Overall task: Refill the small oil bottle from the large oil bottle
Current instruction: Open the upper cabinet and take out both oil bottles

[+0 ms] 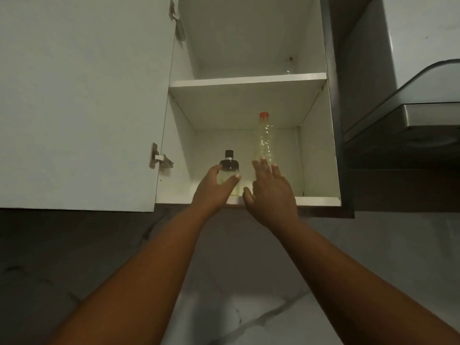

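A: How far along does the refill look?

B: Barely begun. Both bottles stand on the lower shelf of the open cabinet. The small oil bottle, dark-capped, is near the front edge, and the left hand has its grip curled around the glass body, thumb one side, fingers the other. The large oil bottle, red cap on, stands just beside it at 3 o'clock. Nothing is uncapped or poured; judging by that, fetching both down comes first.

A: And the right hand?

B: The right hand has its fingers spread against the large bottle's lower part, not yet closed round it.

A: What stays unclear?

B: That hand hides the large bottle's base, so its oil level cannot be told. The small one seems nearly empty, though dim light makes that uncertain. Something small and glassy sits at 1 o'clock on the upper shelf, too faint to name.
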The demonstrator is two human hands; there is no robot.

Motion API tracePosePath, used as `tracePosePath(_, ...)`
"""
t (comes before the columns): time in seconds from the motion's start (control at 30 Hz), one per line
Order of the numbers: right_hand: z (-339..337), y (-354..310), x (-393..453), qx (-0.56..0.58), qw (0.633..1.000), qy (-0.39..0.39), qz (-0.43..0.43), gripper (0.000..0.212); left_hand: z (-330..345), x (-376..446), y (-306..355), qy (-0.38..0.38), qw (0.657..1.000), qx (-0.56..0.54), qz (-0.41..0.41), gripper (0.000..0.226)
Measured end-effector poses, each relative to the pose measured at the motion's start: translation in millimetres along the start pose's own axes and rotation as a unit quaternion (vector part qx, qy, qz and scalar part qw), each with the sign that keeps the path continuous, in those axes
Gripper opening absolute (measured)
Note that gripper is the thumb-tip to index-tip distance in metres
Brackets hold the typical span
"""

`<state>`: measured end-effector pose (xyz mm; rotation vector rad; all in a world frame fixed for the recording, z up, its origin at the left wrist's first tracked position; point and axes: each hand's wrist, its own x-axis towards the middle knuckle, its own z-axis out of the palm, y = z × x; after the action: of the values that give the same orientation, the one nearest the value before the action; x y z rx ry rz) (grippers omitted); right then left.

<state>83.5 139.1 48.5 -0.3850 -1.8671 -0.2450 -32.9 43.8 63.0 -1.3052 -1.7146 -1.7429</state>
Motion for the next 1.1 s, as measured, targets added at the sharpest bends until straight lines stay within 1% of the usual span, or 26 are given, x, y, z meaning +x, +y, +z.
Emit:
tracePosePath(0.1,14.6,13.2,27.0,-0.007,0.998,-0.009,0.064,0.078,5.0,31.2,-8.0,-0.018,0.995,0.086,0.04,0.073)
tracePosePath(0.2,28.2,21.2,49.9,0.032,0.993,-0.008,0.109,0.087,7.9,57.9,-18.3,-0.033,0.989,0.136,0.054,0.091)
tracePosePath(0.27,36.6,25.3,63.1,0.071,0.985,-0.012,0.159,0.096,12.3,73.0,-26.4,-0.039,0.991,0.126,0.025,0.102)
tracePosePath(0.3,39.0,26.5,67.6,0.084,0.978,-0.021,0.191,0.102,15.9,79.0,-29.6,-0.043,0.992,0.116,-0.004,0.106)
tracePosePath(0.37,44.3,30.4,77.4,0.097,0.959,-0.063,0.261,0.116,22.4,88.9,-33.5,-0.062,0.992,0.076,-0.076,0.112)
tracePosePath(0.43,45.5,32.7,86.8,0.133,0.932,-0.095,0.323,0.124,27.2,99.2,-34.8,-0.096,0.987,0.0,-0.132,0.108)
tracePosePath(0.5,46.1,34.4,93.7,0.174,0.913,-0.114,0.35,0.116,29.0,107.0,-35.3,-0.124,0.98,-0.039,-0.148,0.102)
tracePosePath(0.57,49.5,36.8,98.0,0.193,0.902,-0.121,0.367,0.104,31.1,113.4,-40.4,-0.144,0.978,-0.039,-0.149,0.097)
tracePosePath(0.6,51.7,38.7,99.1,0.202,0.896,-0.125,0.375,0.101,32.3,115.3,-42.0,-0.15,0.977,-0.038,-0.149,0.093)
tracePosePath(0.7,55.1,43.4,101.0,0.239,0.885,-0.128,0.379,0.098,34.1,119.0,-44.9,-0.15,0.976,-0.049,-0.148,0.084)
tracePosePath(0.8,51.1,43.7,96.1,0.286,0.879,-0.112,0.365,0.092,32.8,114.3,-44.3,-0.137,0.979,-0.061,-0.135,0.075)
tracePosePath(0.83,49.6,44.0,94.1,0.321,0.869,-0.108,0.361,0.088,32.5,112.0,-44.2,-0.13,0.981,-0.065,-0.129,0.071)
tracePosePath(0.87,45.3,40.4,89.6,0.373,0.847,-0.113,0.361,0.085,32.0,109.3,-44.2,-0.123,0.982,-0.069,-0.122,0.067)
tracePosePath(0.9,41.1,37.0,85.4,0.417,0.828,-0.115,0.357,0.085,31.0,106.2,-43.5,-0.116,0.984,-0.073,-0.112,0.062)
tracePosePath(0.93,35.9,33.1,81.1,0.448,0.816,-0.111,0.348,0.09,29.8,103.0,-42.6,-0.109,0.986,-0.076,-0.098,0.057)
tracePosePath(1.0,26.6,26.3,74.4,0.458,0.822,-0.106,0.32,0.097,26.4,97.6,-39.5,-0.097,0.99,-0.077,-0.065,0.048)
tracePosePath(1.03,21.6,23.6,71.3,0.48,0.815,-0.1,0.308,0.103,23.5,94.3,-36.0,-0.089,0.991,-0.081,-0.052,0.043)
tracePosePath(1.1,8.6,19.8,65.0,0.54,0.773,-0.094,0.319,0.116,14.5,86.2,-26.1,-0.074,0.991,-0.106,-0.041,0.034)
